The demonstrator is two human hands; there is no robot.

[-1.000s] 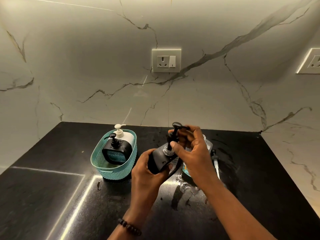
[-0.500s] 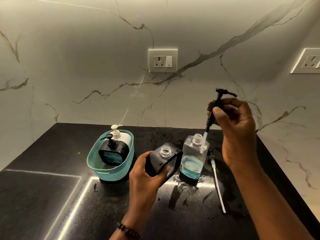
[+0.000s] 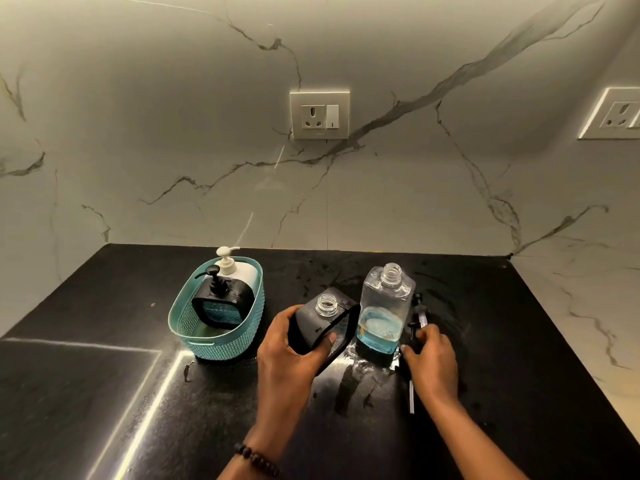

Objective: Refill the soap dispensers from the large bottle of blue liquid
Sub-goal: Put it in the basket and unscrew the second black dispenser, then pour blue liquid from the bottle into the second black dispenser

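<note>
My left hand (image 3: 291, 351) grips a black square soap dispenser (image 3: 320, 325), tilted, its clear threaded neck open and uncapped. Just right of it stands a clear square bottle (image 3: 384, 306), also uncapped, with blue liquid filling roughly its lower third. My right hand (image 3: 431, 358) is down on the counter right of that bottle, fingers curled over a black pump head (image 3: 413, 329); a thin tube (image 3: 411, 400) sticks out below the hand. Another pump piece (image 3: 419, 306) lies just behind my fingers.
A teal basket (image 3: 221, 344) at the left holds a black dispenser (image 3: 221, 303) with blue contents and a white pump bottle (image 3: 230, 265). The black countertop (image 3: 104, 393) is wet around the bottles. Marble wall with sockets (image 3: 319, 115) behind; the counter's right edge is near.
My right hand pulled the pump out of the black dispenser, lifted it high, then brought it down onto the counter right of the clear bottle. My left hand kept holding the dispenser.
</note>
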